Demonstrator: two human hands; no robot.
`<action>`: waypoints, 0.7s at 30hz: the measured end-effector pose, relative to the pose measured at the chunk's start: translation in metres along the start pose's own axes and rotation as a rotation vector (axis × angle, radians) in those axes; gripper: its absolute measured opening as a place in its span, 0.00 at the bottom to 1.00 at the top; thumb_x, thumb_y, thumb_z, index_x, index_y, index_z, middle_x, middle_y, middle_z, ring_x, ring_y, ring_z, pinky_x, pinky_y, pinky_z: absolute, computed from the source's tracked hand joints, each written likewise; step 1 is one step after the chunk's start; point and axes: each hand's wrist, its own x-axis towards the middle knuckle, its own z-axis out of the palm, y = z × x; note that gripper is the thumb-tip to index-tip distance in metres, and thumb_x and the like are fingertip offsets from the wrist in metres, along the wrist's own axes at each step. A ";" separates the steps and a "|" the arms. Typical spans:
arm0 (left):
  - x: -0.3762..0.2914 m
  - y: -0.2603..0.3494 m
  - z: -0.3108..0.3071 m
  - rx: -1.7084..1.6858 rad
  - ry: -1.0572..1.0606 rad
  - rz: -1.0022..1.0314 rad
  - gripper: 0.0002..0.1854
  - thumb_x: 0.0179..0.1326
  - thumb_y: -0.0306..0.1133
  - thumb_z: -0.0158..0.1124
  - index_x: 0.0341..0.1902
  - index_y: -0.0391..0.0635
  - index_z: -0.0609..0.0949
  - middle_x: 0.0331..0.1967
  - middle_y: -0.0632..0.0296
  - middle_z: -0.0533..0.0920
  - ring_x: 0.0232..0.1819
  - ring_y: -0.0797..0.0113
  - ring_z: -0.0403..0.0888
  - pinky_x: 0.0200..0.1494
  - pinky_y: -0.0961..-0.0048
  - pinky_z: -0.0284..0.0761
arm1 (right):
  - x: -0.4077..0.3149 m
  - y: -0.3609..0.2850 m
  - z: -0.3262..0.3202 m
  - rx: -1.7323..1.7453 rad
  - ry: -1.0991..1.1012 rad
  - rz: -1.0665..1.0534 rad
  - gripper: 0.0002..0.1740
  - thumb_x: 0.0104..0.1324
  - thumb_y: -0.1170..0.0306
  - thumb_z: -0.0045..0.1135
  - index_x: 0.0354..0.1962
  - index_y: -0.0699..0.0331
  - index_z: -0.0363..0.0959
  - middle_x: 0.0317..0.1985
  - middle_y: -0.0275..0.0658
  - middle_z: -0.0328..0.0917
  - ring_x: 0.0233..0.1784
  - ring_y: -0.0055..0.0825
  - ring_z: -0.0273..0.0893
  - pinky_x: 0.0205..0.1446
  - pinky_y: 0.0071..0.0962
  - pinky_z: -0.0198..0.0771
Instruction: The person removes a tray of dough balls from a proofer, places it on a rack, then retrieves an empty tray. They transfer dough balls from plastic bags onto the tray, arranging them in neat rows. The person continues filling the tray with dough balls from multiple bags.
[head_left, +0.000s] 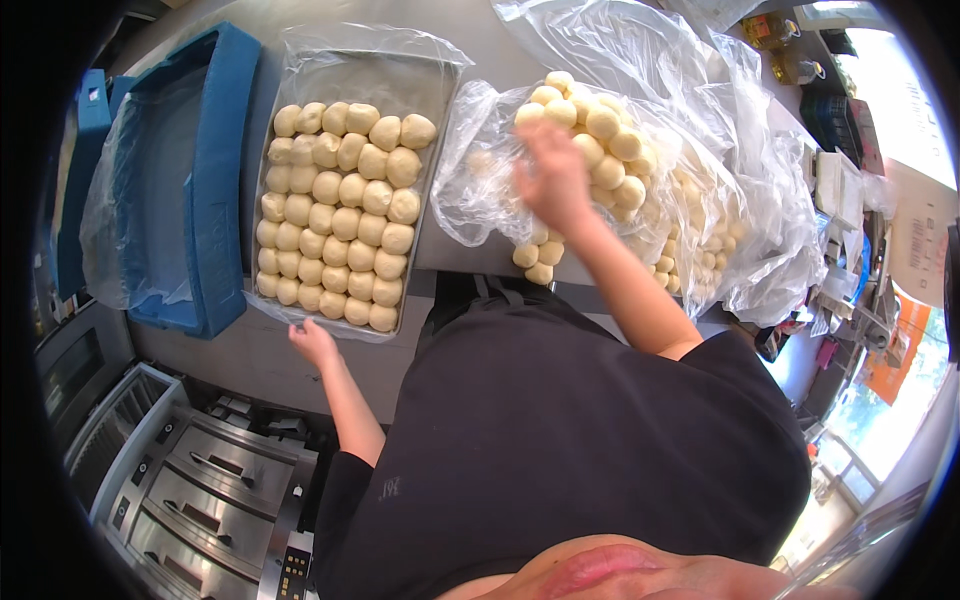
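Note:
Rows of round dough balls (337, 217) fill most of a plastic-lined metal tray (409, 82), whose far end shows bare lining. At the tray's near edge is my left hand (313, 343), close to the plastic lining; its grip is unclear. My right hand (551, 176), blurred, is over the left side of a heap of dough balls (604, 150) lying on clear plastic sheeting (480, 195). Whether it holds a ball cannot be told. A few more dough balls (538, 255) sit at the counter's front edge, below my right hand.
A blue plastic crate (225, 172) with a plastic liner stands left of the tray. More bagged dough balls (705, 225) lie on the right. Oil bottles (795, 69) stand at the back right. A stainless deck oven (217, 480) is at the lower left.

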 end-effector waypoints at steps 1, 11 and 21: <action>-0.012 0.024 -0.001 0.212 0.164 0.157 0.23 0.82 0.37 0.56 0.71 0.34 0.76 0.63 0.45 0.82 0.62 0.48 0.83 0.66 0.54 0.81 | 0.007 0.027 -0.019 -0.144 0.039 0.078 0.21 0.68 0.64 0.69 0.57 0.62 0.82 0.65 0.49 0.83 0.69 0.49 0.79 0.74 0.57 0.68; -0.195 0.395 0.120 -0.481 -0.821 1.121 0.25 0.72 0.29 0.65 0.71 0.37 0.81 0.71 0.41 0.82 0.75 0.42 0.78 0.78 0.55 0.72 | -0.014 0.142 -0.091 -0.081 -0.055 0.228 0.25 0.65 0.61 0.77 0.57 0.61 0.81 0.53 0.50 0.84 0.59 0.54 0.82 0.66 0.48 0.77; -0.255 0.520 0.228 0.228 -0.984 1.402 0.37 0.69 0.50 0.74 0.80 0.55 0.77 0.76 0.50 0.78 0.78 0.47 0.75 0.79 0.53 0.73 | -0.059 0.156 -0.129 0.742 0.199 0.676 0.16 0.74 0.66 0.71 0.53 0.65 0.78 0.49 0.43 0.90 0.44 0.33 0.86 0.49 0.34 0.80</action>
